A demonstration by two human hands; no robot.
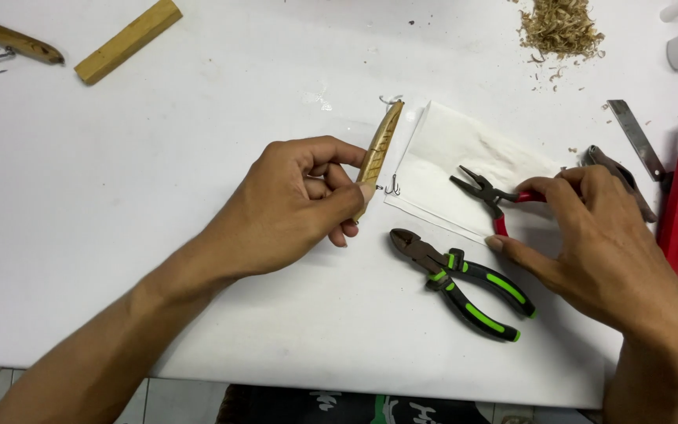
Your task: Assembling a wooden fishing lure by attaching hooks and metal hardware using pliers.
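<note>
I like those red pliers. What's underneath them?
The red pliers lie on a white paper sheet on the table. The right hand covers their handles.

No packages, labels, signs, screens.

The slim carved wooden lure body [380, 148] at centre was pale tan with dark scored lines. Small needle-nose pliers [490, 198] had red grips; the cutting pliers [464, 284] black with green stripes. The table [119, 196] was white.

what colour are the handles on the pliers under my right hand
Red, on the small needle-nose pliers under the right hand, seen in the head view.
</note>
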